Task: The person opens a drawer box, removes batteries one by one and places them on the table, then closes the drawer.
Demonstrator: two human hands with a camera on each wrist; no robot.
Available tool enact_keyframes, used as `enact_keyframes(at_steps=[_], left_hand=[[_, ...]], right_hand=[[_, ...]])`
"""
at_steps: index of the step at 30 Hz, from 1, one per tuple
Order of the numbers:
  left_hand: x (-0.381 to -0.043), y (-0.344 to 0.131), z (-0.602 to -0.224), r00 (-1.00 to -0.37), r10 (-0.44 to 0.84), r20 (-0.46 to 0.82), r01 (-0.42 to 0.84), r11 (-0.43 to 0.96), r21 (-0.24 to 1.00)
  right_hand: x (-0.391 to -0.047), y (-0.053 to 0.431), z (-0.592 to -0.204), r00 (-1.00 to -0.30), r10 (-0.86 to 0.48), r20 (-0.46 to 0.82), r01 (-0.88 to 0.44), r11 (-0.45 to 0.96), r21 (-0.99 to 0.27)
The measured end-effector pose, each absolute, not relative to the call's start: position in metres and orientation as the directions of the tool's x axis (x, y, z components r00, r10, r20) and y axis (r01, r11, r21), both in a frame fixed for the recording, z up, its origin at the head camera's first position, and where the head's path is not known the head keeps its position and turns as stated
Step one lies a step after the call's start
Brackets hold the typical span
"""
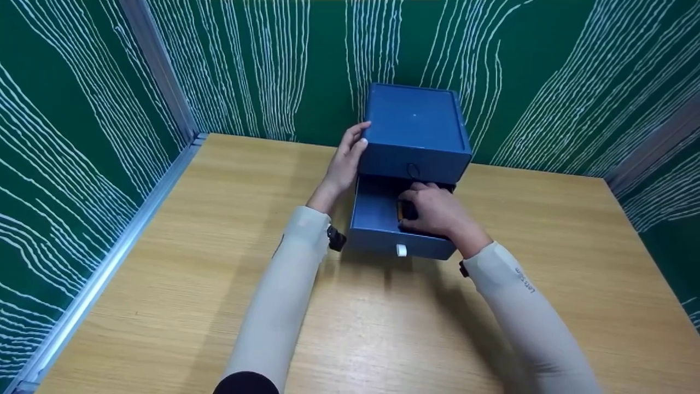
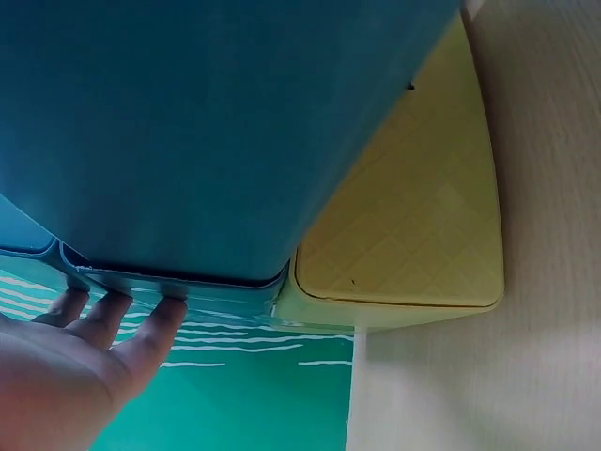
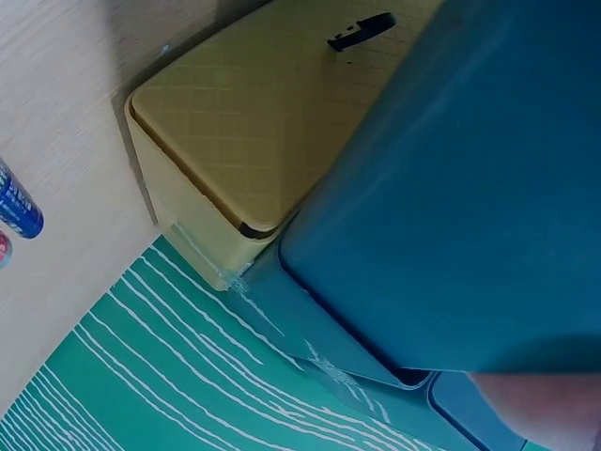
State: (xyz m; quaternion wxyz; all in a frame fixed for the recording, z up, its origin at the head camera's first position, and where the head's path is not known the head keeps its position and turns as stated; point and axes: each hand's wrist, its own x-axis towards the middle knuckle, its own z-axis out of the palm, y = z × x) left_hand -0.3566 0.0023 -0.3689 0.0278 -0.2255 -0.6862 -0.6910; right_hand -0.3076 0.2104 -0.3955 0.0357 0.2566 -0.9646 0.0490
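A blue drawer unit (image 1: 418,117) stands against the back wall, its middle drawer (image 1: 377,210) pulled out. My left hand (image 1: 344,161) rests against the unit's upper left side; in the left wrist view its fingertips (image 2: 169,315) touch the blue side wall. Inside the pulled-out drawer, my right hand (image 1: 435,210) grips a dark object with an orange edge (image 1: 401,210), fingers at its far side and thumb at its near side. Most of that object is hidden by the hand. Only a sliver of the right hand (image 3: 549,409) shows in the right wrist view.
Below the blue drawer sits a yellow drawer (image 2: 413,207) with a black pull (image 3: 362,31). A blue cylindrical item (image 3: 17,205) lies on the wooden table (image 1: 219,219) beside the unit. Green walls (image 1: 322,65) with white lines enclose the table's back and sides.
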Motion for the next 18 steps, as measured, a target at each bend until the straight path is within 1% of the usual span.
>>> enact_keyframes(at_steps=[9,18], left_hand=[[-0.3565,0.0019,-0.3676,-0.893,0.260,0.368,0.365,-0.059,0.929],[-0.3558,0.0019,-0.3684,-0.899,0.255,0.355,0.358,-0.035,0.933]], right_hand=[[-0.3096,0.2112,-0.3998,-0.811,-0.545,0.212,-0.561,0.828,-0.019],[-0.3093,0.2106,-0.3995,-0.826,-0.529,0.197,-0.545,0.838,-0.038]])
